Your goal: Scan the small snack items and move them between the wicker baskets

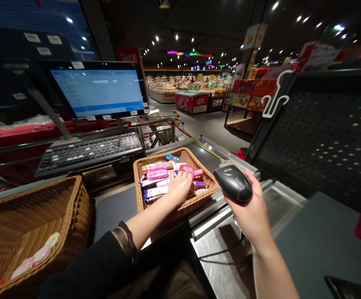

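On the desk (112, 218) sits a wicker basket (137, 182), right hand (255, 209) beside it, fingers clamped around a black scanner (234, 182), left hand (180, 185) down among colourful packets (158, 175) inside—whether its fingers grip one, I can't tell!

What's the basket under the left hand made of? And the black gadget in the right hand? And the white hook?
The basket looks woven, tan and matte: its crisscross strands suggest wicker or plastic. The black gadget in the right hand seems hard plastic, being smooth with shiny reflections. The white hook could be coated wire or plastic; it's thin and evenly white.
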A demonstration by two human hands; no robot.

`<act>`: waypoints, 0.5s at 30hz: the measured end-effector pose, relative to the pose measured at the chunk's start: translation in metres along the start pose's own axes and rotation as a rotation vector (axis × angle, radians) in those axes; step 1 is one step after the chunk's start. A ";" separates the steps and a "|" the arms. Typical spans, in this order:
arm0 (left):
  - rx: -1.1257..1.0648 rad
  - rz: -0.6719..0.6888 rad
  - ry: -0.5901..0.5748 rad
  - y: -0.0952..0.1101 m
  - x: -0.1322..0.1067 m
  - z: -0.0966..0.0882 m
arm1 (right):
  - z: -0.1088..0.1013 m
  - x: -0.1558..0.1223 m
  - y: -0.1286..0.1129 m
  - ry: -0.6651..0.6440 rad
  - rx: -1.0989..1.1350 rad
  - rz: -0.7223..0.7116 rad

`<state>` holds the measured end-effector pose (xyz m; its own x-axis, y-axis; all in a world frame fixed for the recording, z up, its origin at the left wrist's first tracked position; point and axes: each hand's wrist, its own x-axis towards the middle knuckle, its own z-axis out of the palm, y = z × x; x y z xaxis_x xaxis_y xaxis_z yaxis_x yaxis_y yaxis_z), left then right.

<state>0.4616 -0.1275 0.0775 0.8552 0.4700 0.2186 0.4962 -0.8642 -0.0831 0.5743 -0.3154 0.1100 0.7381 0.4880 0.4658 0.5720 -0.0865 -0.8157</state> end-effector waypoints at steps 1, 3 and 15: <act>0.005 0.003 -0.005 0.000 -0.001 0.002 | 0.000 0.000 0.000 0.001 -0.004 -0.006; 0.010 0.005 -0.009 0.000 -0.001 0.004 | 0.002 0.000 -0.002 0.000 -0.006 -0.015; -0.029 -0.067 0.078 -0.061 -0.057 -0.052 | 0.032 -0.007 -0.017 -0.174 -0.029 -0.217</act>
<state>0.3746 -0.1113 0.1202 0.8056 0.5123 0.2976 0.5461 -0.8368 -0.0377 0.5480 -0.2895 0.1091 0.5260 0.6394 0.5608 0.7221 0.0126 -0.6917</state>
